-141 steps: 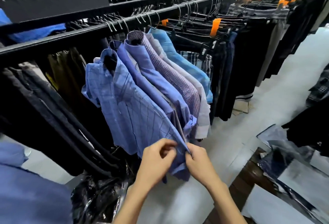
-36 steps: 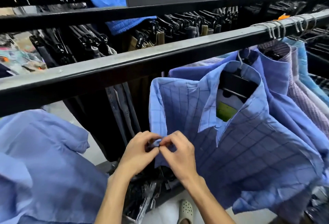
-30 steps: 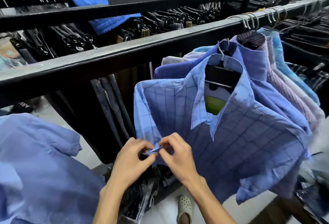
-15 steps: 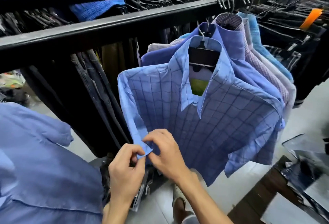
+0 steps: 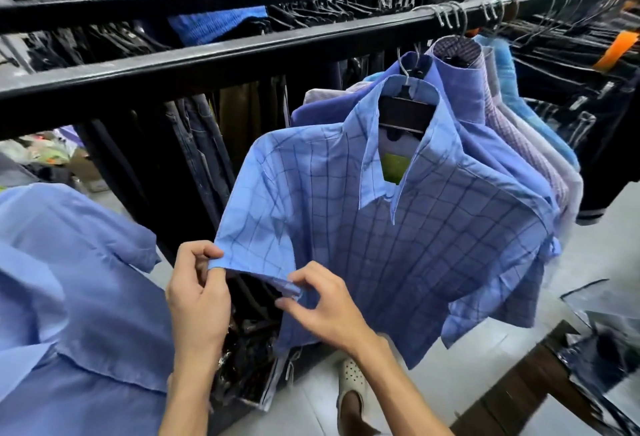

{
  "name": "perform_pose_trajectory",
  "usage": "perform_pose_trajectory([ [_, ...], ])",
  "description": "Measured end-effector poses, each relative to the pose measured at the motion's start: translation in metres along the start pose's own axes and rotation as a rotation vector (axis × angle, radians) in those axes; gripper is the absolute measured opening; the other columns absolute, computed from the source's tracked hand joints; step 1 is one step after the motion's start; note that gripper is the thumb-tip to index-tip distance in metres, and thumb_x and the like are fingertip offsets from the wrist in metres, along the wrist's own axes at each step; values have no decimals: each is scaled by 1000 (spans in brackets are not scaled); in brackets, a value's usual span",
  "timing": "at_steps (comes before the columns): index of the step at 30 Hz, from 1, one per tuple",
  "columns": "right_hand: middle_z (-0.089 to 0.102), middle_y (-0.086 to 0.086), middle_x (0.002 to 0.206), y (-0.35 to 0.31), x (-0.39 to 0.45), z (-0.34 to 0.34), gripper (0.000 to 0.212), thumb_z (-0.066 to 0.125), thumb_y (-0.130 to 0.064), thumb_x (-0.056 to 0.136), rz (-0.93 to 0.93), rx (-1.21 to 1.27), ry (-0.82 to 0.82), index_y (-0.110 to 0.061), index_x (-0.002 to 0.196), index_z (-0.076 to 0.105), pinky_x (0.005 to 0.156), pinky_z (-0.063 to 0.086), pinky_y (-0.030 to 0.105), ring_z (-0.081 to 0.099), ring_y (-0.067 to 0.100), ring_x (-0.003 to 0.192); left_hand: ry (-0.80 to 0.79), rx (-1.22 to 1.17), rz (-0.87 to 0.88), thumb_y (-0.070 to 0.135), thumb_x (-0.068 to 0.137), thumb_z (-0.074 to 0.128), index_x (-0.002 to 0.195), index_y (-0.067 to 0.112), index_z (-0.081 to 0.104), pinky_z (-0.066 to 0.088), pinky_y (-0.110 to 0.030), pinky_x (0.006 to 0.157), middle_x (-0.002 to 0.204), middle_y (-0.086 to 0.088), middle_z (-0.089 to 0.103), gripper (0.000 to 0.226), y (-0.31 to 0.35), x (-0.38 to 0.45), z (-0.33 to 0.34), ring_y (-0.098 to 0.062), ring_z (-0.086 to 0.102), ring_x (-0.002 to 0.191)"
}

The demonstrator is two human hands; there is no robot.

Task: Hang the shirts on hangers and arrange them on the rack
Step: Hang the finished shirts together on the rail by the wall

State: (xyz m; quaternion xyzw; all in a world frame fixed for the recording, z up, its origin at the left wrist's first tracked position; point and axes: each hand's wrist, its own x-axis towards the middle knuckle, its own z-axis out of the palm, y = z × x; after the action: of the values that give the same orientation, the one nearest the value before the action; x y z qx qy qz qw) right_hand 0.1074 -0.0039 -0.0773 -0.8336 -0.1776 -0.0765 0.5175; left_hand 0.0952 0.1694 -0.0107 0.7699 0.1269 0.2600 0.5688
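A: What are the two hands doing?

B: The left hand [image 5: 199, 297] pinches the outer corner of the sleeve hem of the checked blue shirt [image 5: 398, 245], with the thumb on top and the fingers curled under the cloth. The right hand [image 5: 320, 307] pinches the same hem at its other end, thumb and forefinger closed on the folded edge. The hands are apart, and the hem is stretched between them.

A: Where is this shirt?

B: It hangs on a dark hanger [image 5: 405, 113] whose metal hook goes up toward the black rail [image 5: 225, 58]; I cannot tell if the hook sits fully on it. The collar is open and a green label [image 5: 394, 167] shows inside. The sleeve is lifted toward the person, so the shirt is turned a little to the front.

A: And around it?

B: Directly behind it hang more shirts [image 5: 491, 113] on the same rail: plain blue, purple check, pale, light blue, packed close together. Dark trousers [image 5: 197, 144] hang under the rail at the left. Another blue shirt [image 5: 69, 297] fills the lower left corner, near the left arm. Below the hands lie shiny plastic bags [image 5: 242, 352], and a white perforated shoe [image 5: 353, 376] stands on the pale floor. At the lower right is a dark wooden table [image 5: 512, 397] with plastic wrapping on it.
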Motion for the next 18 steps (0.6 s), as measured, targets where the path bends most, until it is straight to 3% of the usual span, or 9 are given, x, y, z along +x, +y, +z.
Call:
perform_pose_trajectory([
  [2, 57, -7, 88, 3, -5, 0, 14, 79, -15, 85, 9, 20, 9, -19, 90, 66, 74, 48, 24, 55, 4, 81, 23, 12, -24, -11, 86, 51, 81, 27, 56, 36, -12, 58, 74, -5, 47, 38, -6, 0, 0, -4, 43, 60],
  [6, 60, -5, 81, 3, -11, -2, 29, 77, 8, 75, 73, 122, 479, -21, 77, 72, 61, 50, 24, 61, 12, 72, 67, 97, -45, -11, 80, 54, 74, 26, 58, 32, -16, 57, 64, -8, 39, 37, -25, 6, -8, -9, 39, 56],
  [9, 57, -8, 86, -3, -3, -4, 39, 69, 12, 75, 114, 203, 621, -26, 77, 67, 52, 54, 38, 57, 17, 64, -5, 199, -34, -15, 80, 56, 74, 28, 61, 35, -21, 60, 65, -5, 40, 43, -30, 4, -4, -13, 42, 59],
  [13, 54, -7, 86, 3, 1, -5, 34, 61, 16, 72, 87, 95, 457, -17, 78, 65, 65, 42, 15, 56, 10, 74, -55, 258, -12, -14, 79, 56, 73, 29, 63, 34, -12, 58, 65, -8, 40, 44, -19, 0, 2, -12, 42, 60],
  [16, 51, -9, 96, 17, 2, -9, 27, 63, 6, 82, 99, -5, 89, -17, 94, 71, 73, 44, 15, 58, 8, 83, -132, 287, 21, -9, 80, 63, 74, 28, 64, 34, -12, 58, 61, -5, 40, 38, -15, 3, 4, -16, 44, 59],
  [18, 51, -6, 106, 18, 4, -13, 19, 69, -9, 90, 89, -5, -83, -20, 106, 72, 83, 52, 22, 62, 9, 88, -261, 297, 59, -1, 83, 70, 79, 27, 66, 35, -14, 57, 59, -3, 40, 29, -12, 4, 11, -15, 44, 56],
])
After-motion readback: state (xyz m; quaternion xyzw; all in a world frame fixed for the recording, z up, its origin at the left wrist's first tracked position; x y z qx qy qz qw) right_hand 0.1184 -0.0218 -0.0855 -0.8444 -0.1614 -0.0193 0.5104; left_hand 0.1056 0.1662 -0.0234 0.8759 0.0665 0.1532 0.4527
